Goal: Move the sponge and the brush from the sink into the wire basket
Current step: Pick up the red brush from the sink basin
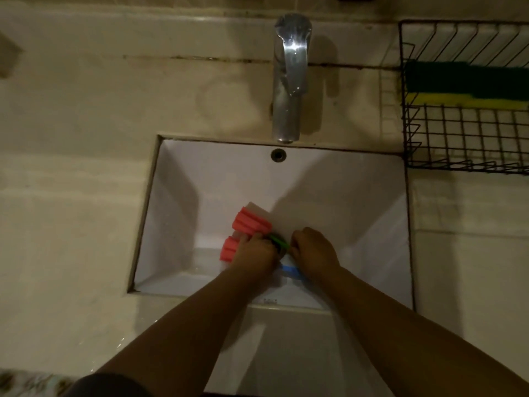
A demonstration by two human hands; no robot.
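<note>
Both my hands are down in the white sink (357,202). My left hand (254,253) is closed over a pink ribbed sponge (249,222), which bulges out above and to the left of the fingers. My right hand (313,250) is closed beside it on a green piece (279,241) between the two hands; a blue strip (292,271), perhaps the brush handle, shows below them. Whether green and blue are one object I cannot tell. The black wire basket (463,144) sits on the counter at the upper right and holds a green and yellow sponge (463,87).
A chrome tap (289,78) rises behind the sink, its spout over the overflow hole (278,155). Beige tiled counter (71,167) surrounds the basin on the left and right. A patterned cloth edge shows at the bottom left corner.
</note>
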